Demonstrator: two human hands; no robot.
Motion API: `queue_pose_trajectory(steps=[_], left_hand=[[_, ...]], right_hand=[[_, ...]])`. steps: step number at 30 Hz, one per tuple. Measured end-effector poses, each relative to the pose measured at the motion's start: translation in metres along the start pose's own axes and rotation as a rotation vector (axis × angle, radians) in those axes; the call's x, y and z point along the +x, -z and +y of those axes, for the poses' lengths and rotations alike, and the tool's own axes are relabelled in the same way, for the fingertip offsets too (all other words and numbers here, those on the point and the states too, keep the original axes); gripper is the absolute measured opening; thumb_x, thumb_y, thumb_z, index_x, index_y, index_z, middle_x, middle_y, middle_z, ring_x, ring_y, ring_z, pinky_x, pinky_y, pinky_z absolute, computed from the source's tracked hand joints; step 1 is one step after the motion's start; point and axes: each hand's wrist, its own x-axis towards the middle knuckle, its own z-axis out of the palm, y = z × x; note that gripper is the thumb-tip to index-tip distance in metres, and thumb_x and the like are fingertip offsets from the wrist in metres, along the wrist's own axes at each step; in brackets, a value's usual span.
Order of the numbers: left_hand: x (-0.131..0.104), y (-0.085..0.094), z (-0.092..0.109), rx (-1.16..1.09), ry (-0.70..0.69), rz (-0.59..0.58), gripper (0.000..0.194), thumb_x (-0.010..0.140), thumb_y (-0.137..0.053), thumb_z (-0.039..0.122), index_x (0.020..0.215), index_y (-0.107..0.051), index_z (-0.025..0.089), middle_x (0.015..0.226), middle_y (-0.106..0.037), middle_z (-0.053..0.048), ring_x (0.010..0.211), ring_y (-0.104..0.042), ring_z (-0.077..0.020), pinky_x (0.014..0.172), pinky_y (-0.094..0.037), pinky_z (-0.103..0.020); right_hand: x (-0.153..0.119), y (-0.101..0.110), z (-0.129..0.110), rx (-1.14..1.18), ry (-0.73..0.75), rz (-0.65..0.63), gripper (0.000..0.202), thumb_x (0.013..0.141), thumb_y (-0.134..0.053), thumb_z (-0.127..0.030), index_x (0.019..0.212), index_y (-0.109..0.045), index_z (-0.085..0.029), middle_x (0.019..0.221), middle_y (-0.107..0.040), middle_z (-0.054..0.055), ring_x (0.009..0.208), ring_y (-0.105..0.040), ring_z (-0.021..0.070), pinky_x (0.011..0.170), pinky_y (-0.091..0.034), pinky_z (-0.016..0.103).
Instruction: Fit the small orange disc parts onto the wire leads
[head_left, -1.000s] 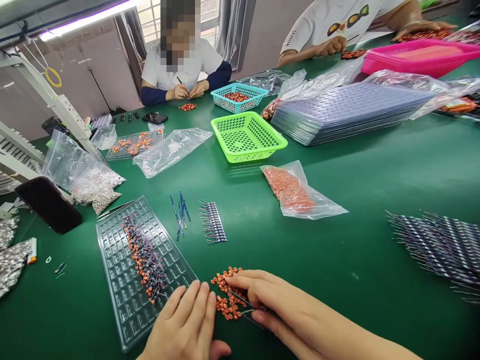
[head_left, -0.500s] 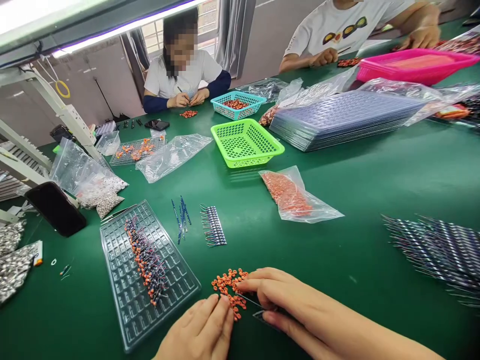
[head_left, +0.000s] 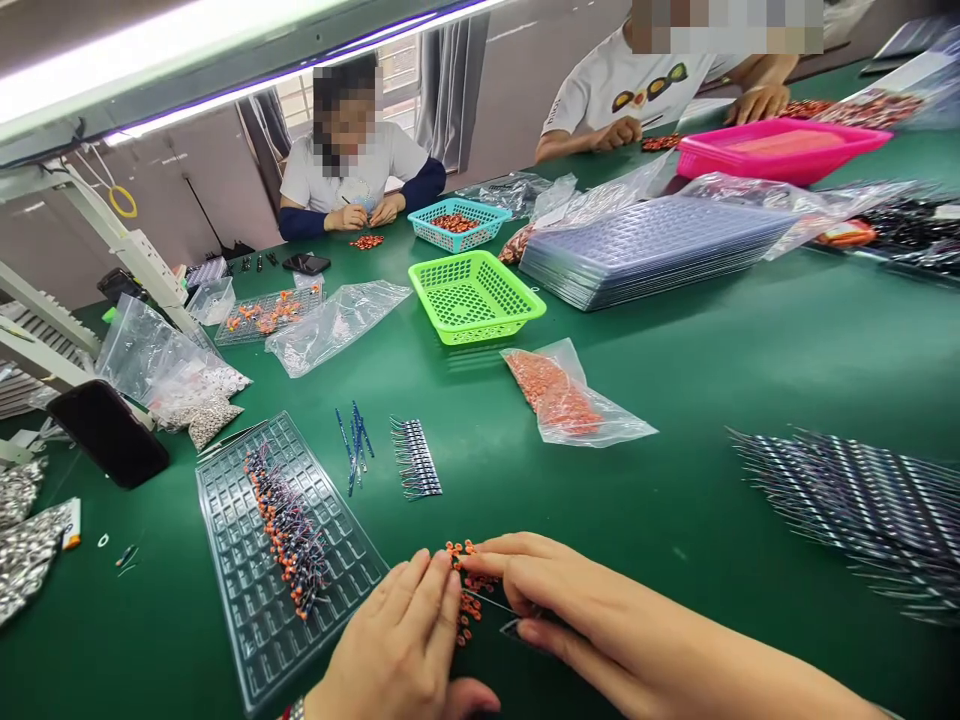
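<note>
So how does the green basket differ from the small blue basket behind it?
The green basket is the larger and looks empty; the blue basket is smaller and holds orange-red parts. The green basket sits nearer mid-table, while the blue basket lies farther off, close to a seated person's hands. Both are upright, perforated plastic baskets on the green table.

Left hand point(head_left: 405, 640) — now over the orange parts point(head_left: 466, 590)

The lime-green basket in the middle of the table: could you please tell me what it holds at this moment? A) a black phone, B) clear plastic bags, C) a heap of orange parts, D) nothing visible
D: the lime-green basket shows only its bare mesh floor, while the orange parts sit in the smaller teal basket behind it.
</note>
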Motion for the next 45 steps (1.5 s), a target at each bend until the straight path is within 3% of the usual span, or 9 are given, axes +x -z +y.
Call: queue_pose_trajectory(steps=[6, 9, 13, 18, 27, 31, 45], left_hand=[[0.005, -0.002, 0.0, -0.005, -0.039, -0.005, 0.069, 0.093, -0.034, 0.067, 0.119, -0.063, 0.009, 0.128, -0.065, -0.008, 0.121, -0.056, -0.0214, 0.103, -0.046, -0.029], [-0.002, 0.002, -0.003, -0.025, -0.105, 0.026, 0.066, 0.098, -0.028, 0.059, 0.116, -0.064, 0.007, 0.121, -0.068, -0.01, 0.116, -0.059, -0.0226, 0.101, -0.046, -0.03], [-0.013, 0.007, -0.004, -0.081, -0.147, 0.101, 0.057, 0.103, -0.023, 0.044, 0.108, -0.068, 0.009, 0.103, -0.072, -0.007, 0.098, -0.065, -0.0169, 0.09, -0.05, -0.026], [-0.012, 0.01, -0.007, -0.028, -0.185, 0.009, 0.064, 0.1, -0.021, 0.054, 0.116, -0.065, 0.011, 0.117, -0.069, -0.005, 0.109, -0.062, -0.0174, 0.094, -0.05, -0.027], [0.007, 0.0, -0.002, -0.044, -0.041, -0.035, 0.07, 0.089, -0.041, 0.069, 0.121, -0.061, 0.01, 0.126, -0.066, -0.006, 0.119, -0.057, -0.0194, 0.101, -0.046, -0.029], [0.009, -0.002, 0.0, -0.049, -0.047, -0.016, 0.068, 0.091, -0.038, 0.068, 0.119, -0.061, 0.011, 0.124, -0.067, -0.005, 0.118, -0.058, -0.0196, 0.102, -0.045, -0.03], [0.017, 0.003, -0.003, 0.01, -0.107, -0.122, 0.069, 0.092, -0.033, 0.069, 0.126, -0.059, 0.015, 0.133, -0.061, -0.001, 0.124, -0.053, -0.0209, 0.105, -0.04, -0.035]], right_hand=[[-0.005, 0.01, 0.001, -0.008, -0.042, -0.015, 0.023, 0.097, -0.046, -0.023, 0.112, -0.063, -0.021, 0.112, -0.064, 0.011, 0.107, -0.059, 0.0263, 0.095, -0.052, 0.039], [-0.009, 0.016, 0.003, -0.001, -0.078, 0.014, 0.022, 0.098, -0.045, -0.026, 0.111, -0.062, -0.023, 0.107, -0.064, 0.01, 0.1, -0.061, 0.0257, 0.09, -0.053, 0.037], [-0.012, 0.017, 0.002, 0.011, -0.094, -0.023, 0.02, 0.098, -0.047, -0.03, 0.106, -0.063, -0.023, 0.1, -0.064, 0.008, 0.093, -0.061, 0.0245, 0.085, -0.053, 0.034], [-0.007, 0.013, 0.0, 0.0, -0.112, -0.048, 0.02, 0.098, -0.044, -0.027, 0.103, -0.062, -0.021, 0.092, -0.06, 0.007, 0.083, -0.059, 0.022, 0.079, -0.053, 0.033], [-0.005, 0.014, -0.001, -0.06, -0.096, -0.057, 0.021, 0.097, -0.04, -0.019, 0.102, -0.06, -0.019, 0.098, -0.06, 0.01, 0.091, -0.057, 0.0248, 0.084, -0.051, 0.04], [-0.006, 0.019, 0.003, -0.048, -0.121, -0.006, 0.02, 0.098, -0.039, -0.025, 0.103, -0.058, -0.019, 0.099, -0.061, 0.009, 0.091, -0.059, 0.0242, 0.084, -0.051, 0.038], [-0.009, 0.023, 0.016, -0.054, -0.173, 0.079, 0.03, 0.1, -0.043, -0.042, 0.099, -0.063, -0.02, 0.095, -0.066, 0.008, 0.088, -0.063, 0.0245, 0.081, -0.053, 0.034]])
